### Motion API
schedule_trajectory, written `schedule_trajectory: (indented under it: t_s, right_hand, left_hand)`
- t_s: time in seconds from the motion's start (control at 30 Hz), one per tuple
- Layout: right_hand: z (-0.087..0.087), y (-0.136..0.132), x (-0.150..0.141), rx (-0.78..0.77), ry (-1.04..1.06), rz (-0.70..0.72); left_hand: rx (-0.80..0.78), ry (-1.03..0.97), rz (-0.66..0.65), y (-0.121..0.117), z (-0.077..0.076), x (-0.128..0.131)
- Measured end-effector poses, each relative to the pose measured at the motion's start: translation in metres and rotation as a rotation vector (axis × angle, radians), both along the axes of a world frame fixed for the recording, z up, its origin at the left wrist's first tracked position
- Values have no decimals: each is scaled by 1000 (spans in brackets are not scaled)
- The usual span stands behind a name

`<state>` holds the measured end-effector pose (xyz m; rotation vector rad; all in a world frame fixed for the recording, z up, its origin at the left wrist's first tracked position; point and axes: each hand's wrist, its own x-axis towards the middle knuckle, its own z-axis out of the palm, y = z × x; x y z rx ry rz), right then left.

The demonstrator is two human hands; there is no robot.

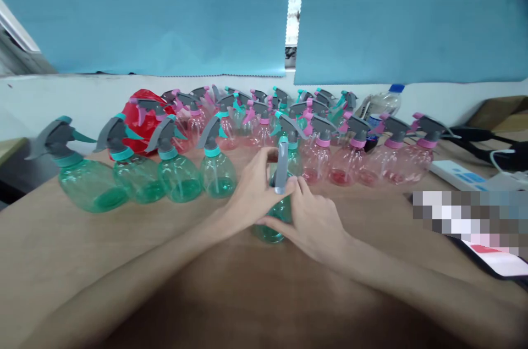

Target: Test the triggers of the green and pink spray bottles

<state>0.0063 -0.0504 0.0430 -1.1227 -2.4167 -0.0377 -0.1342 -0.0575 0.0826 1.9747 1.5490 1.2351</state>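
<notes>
A green translucent spray bottle (275, 217) stands on the brown table (124, 261) in front of me, topped by a grey trigger head (281, 169). My left hand (251, 195) wraps the bottle's left side and upper part, fingers curled near the head. My right hand (313, 217) grips the bottle's right side, its fingers meeting the left hand at the neck. Both hands are closed on this one bottle.
A row of green spray bottles (136, 173) stands at the left and pink ones (371, 159) at the right, with several more behind. A red bag (144, 118) lies at the back left. A clear water bottle (381, 101), white power strip (466, 176) and dark cables sit right.
</notes>
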Motion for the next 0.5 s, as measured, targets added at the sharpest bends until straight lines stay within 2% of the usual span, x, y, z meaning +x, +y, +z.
schedule_trajectory:
  t_s: [0.1, 0.27, 0.37, 0.5]
  right_hand:
    - [-3, -6, 13, -23, 23, 66]
    - [-17, 11, 41, -131, 76, 339]
    - [-36, 34, 63, -134, 48, 377]
    - [-60, 57, 89, -196, -11, 393]
  left_hand:
    - [-23, -62, -38, 1, -4, 4]
    - [-70, -233, -141, 4, -12, 3]
    - [-101, -232, -132, 5, -10, 2]
    - [-124, -163, -134, 4, 0, 4]
